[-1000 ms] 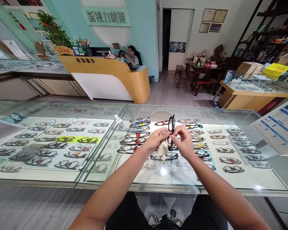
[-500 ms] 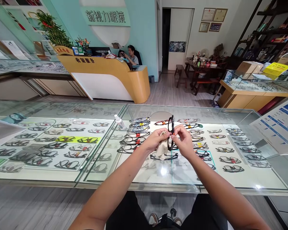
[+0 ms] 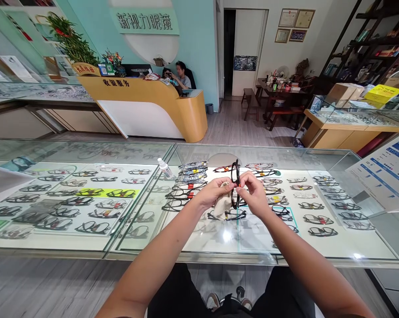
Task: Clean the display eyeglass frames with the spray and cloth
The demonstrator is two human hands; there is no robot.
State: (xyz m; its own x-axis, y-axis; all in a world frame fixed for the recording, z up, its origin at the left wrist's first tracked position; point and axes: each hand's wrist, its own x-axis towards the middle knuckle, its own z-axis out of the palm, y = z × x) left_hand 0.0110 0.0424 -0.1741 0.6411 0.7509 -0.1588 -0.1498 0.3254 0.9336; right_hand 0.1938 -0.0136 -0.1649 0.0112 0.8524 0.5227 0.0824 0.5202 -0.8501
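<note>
I hold a pair of black-framed glasses point(image 3: 235, 174) upright above the glass display counter point(image 3: 199, 152). My right hand point(image 3: 255, 195) pinches the frame near its middle. My left hand point(image 3: 212, 193) is closed on a beige cleaning cloth point(image 3: 223, 204) pressed against the glasses. Both hands meet over the centre of the right showcase, above rows of displayed frames point(image 3: 189, 176).
A small spray bottle point(image 3: 165, 168) lies on the counter to the left of my hands. A printed sheet point(image 3: 386, 174) stands at the right edge. Beyond are a yellow reception desk point(image 3: 153, 104) with seated people point(image 3: 181, 76) and more showcases point(image 3: 351, 121).
My hands and the glasses have stayed almost in place; the fingers shift slightly on the frame and the view has tilted a little.
</note>
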